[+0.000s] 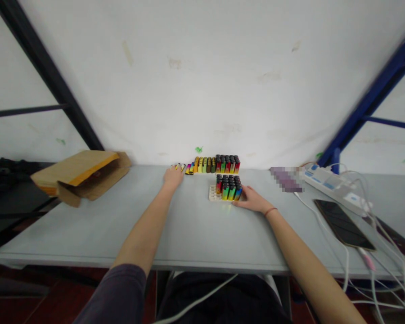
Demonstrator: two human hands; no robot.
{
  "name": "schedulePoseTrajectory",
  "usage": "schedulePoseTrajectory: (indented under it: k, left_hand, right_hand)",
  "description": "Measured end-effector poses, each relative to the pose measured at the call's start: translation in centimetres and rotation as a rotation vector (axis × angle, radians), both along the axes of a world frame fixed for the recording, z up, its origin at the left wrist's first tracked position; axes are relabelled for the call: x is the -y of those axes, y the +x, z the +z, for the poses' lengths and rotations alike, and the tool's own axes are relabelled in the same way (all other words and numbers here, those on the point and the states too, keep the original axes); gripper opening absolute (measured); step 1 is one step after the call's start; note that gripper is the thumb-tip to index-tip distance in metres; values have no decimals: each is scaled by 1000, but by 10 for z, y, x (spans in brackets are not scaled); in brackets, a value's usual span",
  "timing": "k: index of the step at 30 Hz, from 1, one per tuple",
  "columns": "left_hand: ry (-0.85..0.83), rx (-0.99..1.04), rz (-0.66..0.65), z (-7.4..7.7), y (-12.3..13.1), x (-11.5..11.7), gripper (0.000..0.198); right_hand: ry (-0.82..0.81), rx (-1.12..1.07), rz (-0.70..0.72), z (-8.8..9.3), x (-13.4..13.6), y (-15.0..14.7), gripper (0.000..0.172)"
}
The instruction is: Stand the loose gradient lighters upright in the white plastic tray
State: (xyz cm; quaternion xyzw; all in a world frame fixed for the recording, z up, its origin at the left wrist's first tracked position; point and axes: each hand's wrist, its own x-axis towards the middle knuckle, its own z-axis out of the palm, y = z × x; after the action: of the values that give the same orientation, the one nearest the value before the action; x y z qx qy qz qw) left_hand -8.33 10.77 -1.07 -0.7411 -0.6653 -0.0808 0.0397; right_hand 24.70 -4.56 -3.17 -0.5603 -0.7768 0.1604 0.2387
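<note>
My left hand (pixel 173 176) reaches far across the grey table (pixel 195 229) with its fingers curled around one or two small colourful lighters (pixel 179 167) at the left end of a row. That row of lighters (pixel 216 164) stands along the back wall, some lying loose at its left. My right hand (pixel 251 199) rests on the table, fingers against the right side of a white tray (pixel 213 195) that holds several upright coloured lighters (pixel 228 186) with black tops.
An open cardboard box (pixel 79 175) lies on its side at the table's left. At the right lie a power strip (pixel 334 184) with white cables, a dark phone (pixel 344 223) and a blurred purple item (pixel 286 178). Dark metal frame bars stand at both sides.
</note>
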Motion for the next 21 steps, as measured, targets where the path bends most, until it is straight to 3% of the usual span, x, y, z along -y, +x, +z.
schedulePoseTrajectory:
  k: [7,13,17,21]
  left_hand:
    - [3,-44,-41,1,-11,22,46]
    - [-22,-87,-41,-5,-18,61,47]
    - [-9,-67,-101,-5,-6,90,45]
    - [-8,-30,-102,-3,13,102,46]
  right_hand:
    - [2,16,-1,0,0,0,62]
    - [5,17,8,-2,-3,2,63]
    - [11,15,15,-3,-3,2,62]
    - [14,14,11,-2,-2,2,62]
